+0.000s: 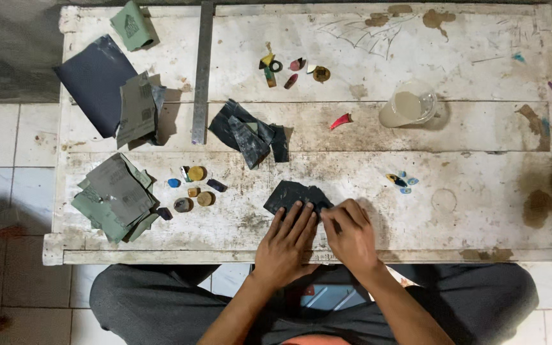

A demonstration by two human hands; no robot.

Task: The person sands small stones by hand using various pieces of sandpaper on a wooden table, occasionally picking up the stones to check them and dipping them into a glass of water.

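The person sits at a worn white wooden table (378,137). The left hand (287,241) lies flat with its fingers spread, pressing down on a dark sheet of sandpaper (287,193) near the table's front edge. The right hand (351,233) is curled, with its fingertips pinched together on the right edge of that same sheet. I cannot tell if something small sits under those fingertips.

To the left of the hands is a bunch of little polished stones (190,188) in yellow, blue and brown. Further left is a pile of grey-green sandpaper sheets (116,195). Just past the hands, further up the table, lies a heap of dark crumpled sandpaper pieces (250,131). To the right of the hands sit a few tiny blue stones (402,181).

Far up and to the right stands a clear plastic cup of cloudy water (409,107), with a small red piece (340,121) beside it. A long metal ruler (202,73) lies far up on the left.
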